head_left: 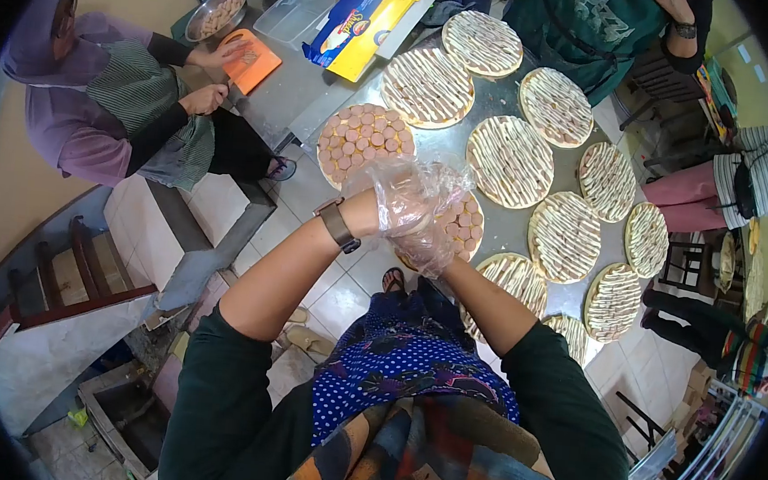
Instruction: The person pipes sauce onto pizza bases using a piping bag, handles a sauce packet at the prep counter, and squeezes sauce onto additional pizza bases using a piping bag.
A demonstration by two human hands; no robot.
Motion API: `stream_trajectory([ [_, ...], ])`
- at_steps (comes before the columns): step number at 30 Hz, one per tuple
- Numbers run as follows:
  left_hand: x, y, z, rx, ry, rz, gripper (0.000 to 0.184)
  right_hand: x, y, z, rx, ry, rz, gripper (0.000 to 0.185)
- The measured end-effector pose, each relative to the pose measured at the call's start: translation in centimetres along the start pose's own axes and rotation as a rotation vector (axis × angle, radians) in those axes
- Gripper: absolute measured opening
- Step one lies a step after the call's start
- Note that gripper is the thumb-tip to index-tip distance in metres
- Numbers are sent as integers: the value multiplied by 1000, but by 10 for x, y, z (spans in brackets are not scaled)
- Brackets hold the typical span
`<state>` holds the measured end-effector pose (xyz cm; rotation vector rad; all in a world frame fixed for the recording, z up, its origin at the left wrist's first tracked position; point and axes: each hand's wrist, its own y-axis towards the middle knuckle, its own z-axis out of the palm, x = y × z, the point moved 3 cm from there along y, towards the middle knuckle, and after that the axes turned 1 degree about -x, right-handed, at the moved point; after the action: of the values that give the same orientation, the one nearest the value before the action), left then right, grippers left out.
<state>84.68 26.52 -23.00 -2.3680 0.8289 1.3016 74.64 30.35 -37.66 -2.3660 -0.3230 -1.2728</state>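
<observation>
Both my hands wear loose clear plastic gloves and meet close together above the near edge of the metal table. My left hand (pixel 403 198), with a watch (pixel 339 226) on its wrist, is beside a round pizza base topped with sausage slices (pixel 367 138). My right hand (pixel 430 245) touches or overlaps the left one, over a second base with sausage slices (pixel 464 226). Crumpled glove plastic hides the fingers, so I cannot make out whether they hold anything. Just beyond lies a pizza striped with white and brown sauce (pixel 509 161).
Several more striped pizzas (pixel 565 237) cover the metal table (pixel 504 224). A yellow and blue box (pixel 365 26) and a plastic tub (pixel 295 16) stand at the far left. A co-worker (pixel 107 96) is at an orange cutting board (pixel 253 63) near a sausage bowl (pixel 217 17). Other people stand around the table.
</observation>
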Motion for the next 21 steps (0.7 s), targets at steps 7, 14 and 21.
stream_trajectory([
  [7,-1,31,8,128,428,83,29,-11,41,-88,-179,-61,-141,27],
  [14,9,-1,23,17,72,128,28,46,-29,-43,16,86,100,31],
  [21,9,23,28,-40,496,423,30,-8,34,-96,-79,192,-94,35],
])
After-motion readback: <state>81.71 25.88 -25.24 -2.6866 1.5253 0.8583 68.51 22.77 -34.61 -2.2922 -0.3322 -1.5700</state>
